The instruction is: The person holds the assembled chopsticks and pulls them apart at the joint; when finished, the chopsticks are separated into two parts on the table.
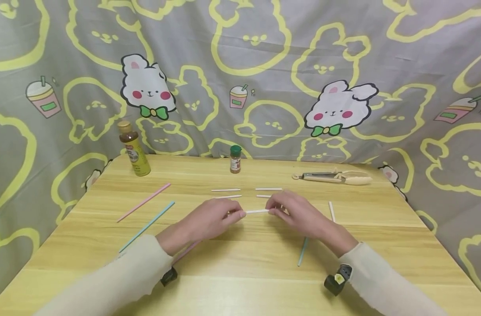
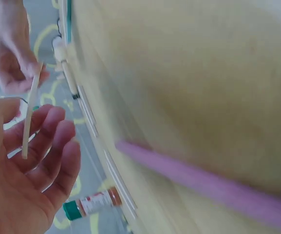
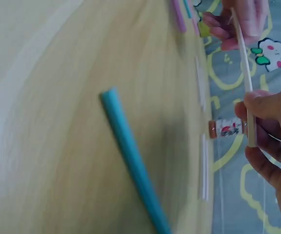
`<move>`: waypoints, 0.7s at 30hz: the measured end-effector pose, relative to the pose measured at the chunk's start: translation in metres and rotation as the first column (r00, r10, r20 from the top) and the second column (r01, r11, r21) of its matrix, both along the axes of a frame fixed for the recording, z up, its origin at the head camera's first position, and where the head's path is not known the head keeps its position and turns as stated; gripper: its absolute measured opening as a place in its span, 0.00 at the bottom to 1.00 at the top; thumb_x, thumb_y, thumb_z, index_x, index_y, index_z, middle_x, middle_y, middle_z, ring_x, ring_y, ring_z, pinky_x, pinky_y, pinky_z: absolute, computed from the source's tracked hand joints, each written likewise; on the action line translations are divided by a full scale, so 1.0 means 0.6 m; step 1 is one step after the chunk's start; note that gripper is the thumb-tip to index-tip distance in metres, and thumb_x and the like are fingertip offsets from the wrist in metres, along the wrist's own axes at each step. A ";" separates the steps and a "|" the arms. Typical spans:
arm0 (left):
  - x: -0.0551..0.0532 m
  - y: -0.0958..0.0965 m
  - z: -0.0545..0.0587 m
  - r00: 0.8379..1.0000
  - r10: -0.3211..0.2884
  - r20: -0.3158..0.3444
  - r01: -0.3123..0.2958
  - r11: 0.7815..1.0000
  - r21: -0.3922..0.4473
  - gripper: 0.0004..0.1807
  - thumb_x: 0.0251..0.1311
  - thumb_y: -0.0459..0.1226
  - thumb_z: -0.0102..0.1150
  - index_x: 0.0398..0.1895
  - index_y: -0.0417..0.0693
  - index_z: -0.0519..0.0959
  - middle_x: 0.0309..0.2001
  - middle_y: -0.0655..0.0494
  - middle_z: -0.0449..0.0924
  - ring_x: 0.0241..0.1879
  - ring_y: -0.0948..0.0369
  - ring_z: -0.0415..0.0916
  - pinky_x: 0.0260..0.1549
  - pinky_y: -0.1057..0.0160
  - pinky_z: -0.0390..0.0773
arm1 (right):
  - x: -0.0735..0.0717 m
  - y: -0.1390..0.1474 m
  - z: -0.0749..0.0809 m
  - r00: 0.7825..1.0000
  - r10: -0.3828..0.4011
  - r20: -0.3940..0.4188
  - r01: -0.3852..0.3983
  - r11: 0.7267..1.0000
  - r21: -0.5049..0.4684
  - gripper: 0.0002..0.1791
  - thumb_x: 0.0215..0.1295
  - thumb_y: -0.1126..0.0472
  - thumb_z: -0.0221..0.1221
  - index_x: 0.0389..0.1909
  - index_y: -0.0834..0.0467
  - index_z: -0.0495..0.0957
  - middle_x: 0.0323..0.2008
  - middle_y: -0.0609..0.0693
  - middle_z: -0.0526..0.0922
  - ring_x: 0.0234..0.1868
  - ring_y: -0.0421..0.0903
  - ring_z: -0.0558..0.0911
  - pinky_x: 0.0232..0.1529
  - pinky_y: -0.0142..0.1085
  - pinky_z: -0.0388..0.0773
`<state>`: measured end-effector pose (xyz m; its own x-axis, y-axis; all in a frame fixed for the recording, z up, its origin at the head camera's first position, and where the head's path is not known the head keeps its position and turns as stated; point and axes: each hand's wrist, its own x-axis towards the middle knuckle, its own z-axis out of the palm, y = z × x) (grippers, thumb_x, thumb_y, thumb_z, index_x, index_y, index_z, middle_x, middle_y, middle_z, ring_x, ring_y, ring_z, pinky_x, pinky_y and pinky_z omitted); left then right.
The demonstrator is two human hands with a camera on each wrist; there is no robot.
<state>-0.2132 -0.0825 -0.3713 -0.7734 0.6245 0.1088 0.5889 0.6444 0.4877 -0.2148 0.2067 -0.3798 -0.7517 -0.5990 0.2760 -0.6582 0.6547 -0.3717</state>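
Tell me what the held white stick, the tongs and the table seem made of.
White stick: paper or plastic, perhaps; matte, evenly pale, without visible grain.
Tongs: probably metal, judging by the silvery-grey part, with dull cream plastic or silicone.
Table: wood or wood-look laminate; streaky grain, soft sheen.

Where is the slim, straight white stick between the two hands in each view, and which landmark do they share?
Head: the slim, straight white stick is below centre, slightly right.
Left wrist: the stick is at the left, around mid-height, nearly upright.
Right wrist: the stick is in the upper right, nearly upright.
Shared landmark: the small, green-capped cylindrical jar; centre in head, lower left in left wrist, right of centre in right wrist, cap mostly hidden.
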 end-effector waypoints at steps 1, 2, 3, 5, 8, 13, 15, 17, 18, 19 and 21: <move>0.006 0.000 0.001 1.000 -0.002 -0.006 0.002 1.000 0.002 0.13 0.84 0.45 0.55 0.49 0.51 0.88 0.37 0.64 0.85 0.33 0.65 0.75 0.39 0.61 0.78 | 0.003 -0.003 0.003 1.000 -0.011 -0.016 0.011 1.000 -0.002 0.05 0.75 0.64 0.68 0.46 0.51 0.85 0.43 0.43 0.88 0.46 0.41 0.85 0.51 0.41 0.85; 0.010 -0.001 0.001 1.000 -0.002 -0.019 0.002 1.000 0.003 0.12 0.84 0.43 0.57 0.49 0.50 0.89 0.36 0.65 0.84 0.32 0.66 0.74 0.38 0.62 0.77 | 0.006 -0.006 0.005 0.999 -0.014 -0.036 0.014 1.000 -0.004 0.06 0.74 0.65 0.69 0.46 0.52 0.85 0.43 0.43 0.88 0.46 0.42 0.85 0.51 0.41 0.85; 0.014 -0.002 0.002 0.999 0.000 -0.041 0.000 1.000 0.000 0.11 0.83 0.42 0.58 0.48 0.49 0.89 0.35 0.66 0.84 0.32 0.66 0.73 0.37 0.63 0.77 | 0.009 -0.008 0.007 0.998 -0.012 -0.054 0.012 1.000 -0.005 0.06 0.73 0.65 0.69 0.46 0.52 0.86 0.44 0.43 0.88 0.47 0.42 0.85 0.51 0.41 0.85; 0.020 -0.006 0.004 0.997 0.002 -0.079 -0.002 1.000 -0.001 0.09 0.81 0.39 0.61 0.47 0.48 0.89 0.33 0.65 0.83 0.31 0.67 0.72 0.36 0.65 0.76 | 0.015 -0.014 0.011 0.997 -0.003 -0.077 0.003 1.000 -0.005 0.06 0.73 0.65 0.70 0.46 0.52 0.87 0.44 0.44 0.89 0.47 0.43 0.85 0.50 0.40 0.85; 0.025 -0.013 0.006 0.992 -0.003 -0.125 0.003 1.000 0.003 0.07 0.78 0.38 0.64 0.46 0.48 0.90 0.31 0.65 0.84 0.28 0.69 0.70 0.32 0.68 0.74 | 0.024 -0.024 0.014 0.992 0.016 -0.124 -0.015 1.000 0.009 0.04 0.73 0.62 0.71 0.46 0.53 0.89 0.43 0.45 0.90 0.45 0.42 0.86 0.48 0.39 0.86; 0.029 -0.021 0.004 0.981 -0.025 -0.193 0.025 1.000 -0.002 0.04 0.77 0.37 0.66 0.44 0.49 0.89 0.28 0.65 0.83 0.24 0.71 0.65 0.26 0.70 0.70 | 0.033 -0.034 0.015 0.983 0.041 -0.180 -0.036 0.999 0.029 0.02 0.73 0.60 0.71 0.43 0.54 0.89 0.40 0.44 0.89 0.43 0.40 0.86 0.45 0.36 0.86; 0.032 -0.022 0.005 0.974 -0.035 -0.225 0.031 0.999 -0.022 0.04 0.77 0.37 0.66 0.43 0.50 0.88 0.27 0.64 0.82 0.23 0.71 0.63 0.25 0.71 0.68 | 0.034 -0.034 0.014 0.982 0.051 -0.179 -0.048 0.999 0.022 0.02 0.74 0.60 0.70 0.42 0.54 0.89 0.39 0.43 0.88 0.42 0.40 0.85 0.44 0.35 0.85; 0.036 -0.023 0.007 0.967 -0.052 -0.249 0.043 0.998 -0.043 0.03 0.76 0.36 0.66 0.43 0.49 0.88 0.28 0.63 0.84 0.22 0.71 0.62 0.24 0.72 0.67 | 0.037 -0.032 0.013 0.982 0.064 -0.176 -0.063 0.998 0.010 0.02 0.76 0.60 0.69 0.42 0.54 0.89 0.39 0.43 0.87 0.41 0.39 0.84 0.43 0.34 0.84; 0.038 -0.023 0.008 0.964 -0.062 -0.258 0.050 0.997 -0.050 0.03 0.76 0.36 0.66 0.43 0.49 0.88 0.28 0.62 0.85 0.22 0.72 0.62 0.23 0.72 0.66 | 0.038 -0.031 0.012 0.982 0.070 -0.177 -0.071 0.997 0.005 0.03 0.76 0.60 0.68 0.42 0.54 0.89 0.39 0.43 0.87 0.41 0.39 0.84 0.43 0.34 0.84; 0.039 -0.024 0.009 0.963 -0.070 -0.262 0.058 0.997 -0.051 0.03 0.76 0.35 0.67 0.43 0.49 0.88 0.29 0.61 0.86 0.22 0.72 0.62 0.22 0.73 0.66 | 0.039 -0.030 0.011 0.981 0.075 -0.176 -0.075 0.997 0.003 0.03 0.76 0.60 0.68 0.42 0.54 0.88 0.38 0.43 0.87 0.40 0.38 0.83 0.42 0.34 0.84; 0.042 -0.025 0.011 0.960 -0.088 -0.265 0.079 0.996 -0.044 0.02 0.75 0.35 0.68 0.43 0.48 0.88 0.31 0.60 0.88 0.22 0.73 0.62 0.22 0.74 0.66 | 0.041 -0.027 0.011 0.981 0.084 -0.175 -0.086 0.996 -0.001 0.03 0.76 0.60 0.68 0.42 0.54 0.88 0.38 0.42 0.87 0.39 0.37 0.83 0.42 0.34 0.84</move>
